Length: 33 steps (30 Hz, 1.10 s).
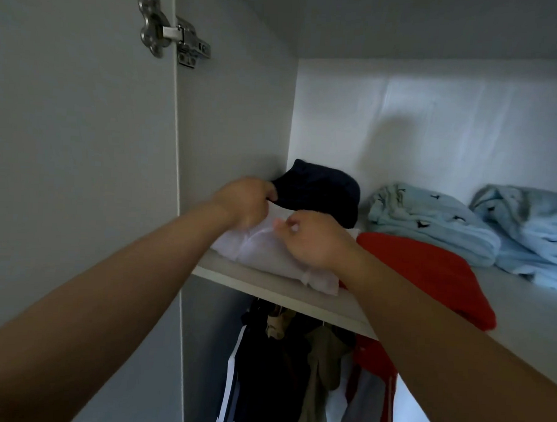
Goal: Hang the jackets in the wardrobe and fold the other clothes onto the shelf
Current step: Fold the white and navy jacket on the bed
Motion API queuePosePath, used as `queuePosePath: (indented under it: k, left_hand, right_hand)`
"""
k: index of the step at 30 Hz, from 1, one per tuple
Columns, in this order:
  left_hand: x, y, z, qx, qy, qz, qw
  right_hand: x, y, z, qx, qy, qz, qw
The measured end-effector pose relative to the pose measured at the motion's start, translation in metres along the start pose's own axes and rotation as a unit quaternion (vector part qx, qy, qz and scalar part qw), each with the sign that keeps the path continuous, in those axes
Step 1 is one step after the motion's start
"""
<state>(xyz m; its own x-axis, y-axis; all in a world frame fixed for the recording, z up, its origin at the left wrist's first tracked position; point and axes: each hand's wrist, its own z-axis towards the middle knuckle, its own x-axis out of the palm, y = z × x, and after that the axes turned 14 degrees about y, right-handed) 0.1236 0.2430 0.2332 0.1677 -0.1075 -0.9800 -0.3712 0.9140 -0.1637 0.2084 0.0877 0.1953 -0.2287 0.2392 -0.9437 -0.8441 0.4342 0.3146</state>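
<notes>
While the left hand (pixel 245 203) pinches the dark garment (pixel 319 190) on the shelf (pixel 267 283), the right hand (pixel 314 241) sits curled on the white garment (pixel 262 248); its grip is unclear.

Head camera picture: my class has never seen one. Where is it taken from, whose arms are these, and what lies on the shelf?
One picture, from a camera on a person's head, looking into a wardrobe. The arms are the wearer's. The left hand pinches a dark navy garment lying on a white folded garment; the right hand curls over the white one, grip unclear. Beside them on the shelf lie a red garment and two light blue garments. Jackets hang below.
</notes>
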Motion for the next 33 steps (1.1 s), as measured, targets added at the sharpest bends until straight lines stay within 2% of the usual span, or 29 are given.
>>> queuePosePath:
  k: [1,2,5,10,16,24,27,30,33]
  left_hand:
    - [0.008,-0.003,0.002,0.013,0.004,-0.040,0.999]
    - [0.017,-0.005,0.004,0.013,0.036,-0.055,0.998]
    - [0.049,0.008,0.013,-0.039,0.128,-0.006,0.991]
    - [0.050,0.041,0.024,-0.068,0.139,-0.005,0.988]
    - [0.049,0.060,0.022,-0.069,0.139,-0.065,0.986]
    - [0.037,0.051,0.008,-0.064,0.159,-0.046,0.984]
    - [0.033,0.038,0.002,-0.076,0.142,-0.016,0.987]
    - [0.026,0.020,-0.009,-0.059,0.079,-0.029,0.995]
    - [0.021,-0.002,-0.028,-0.036,0.040,-0.013,0.998]
  right_hand:
    - [0.005,0.000,0.001,0.036,-0.048,-0.028,0.998]
    - [0.014,-0.002,0.003,0.070,-0.046,-0.039,0.996]
    - [0.043,-0.006,0.011,0.150,0.081,0.024,0.985]
    - [0.058,-0.002,0.030,0.146,0.105,0.060,0.982]
    - [0.067,-0.021,0.030,0.136,0.113,0.024,0.984]
    - [0.058,-0.020,0.025,0.138,0.150,0.023,0.979]
    - [0.045,-0.010,0.016,0.136,0.110,0.063,0.983]
    - [0.030,0.004,0.002,0.125,0.026,0.097,0.987]
    - [0.012,0.009,-0.017,0.111,-0.009,0.137,0.984]
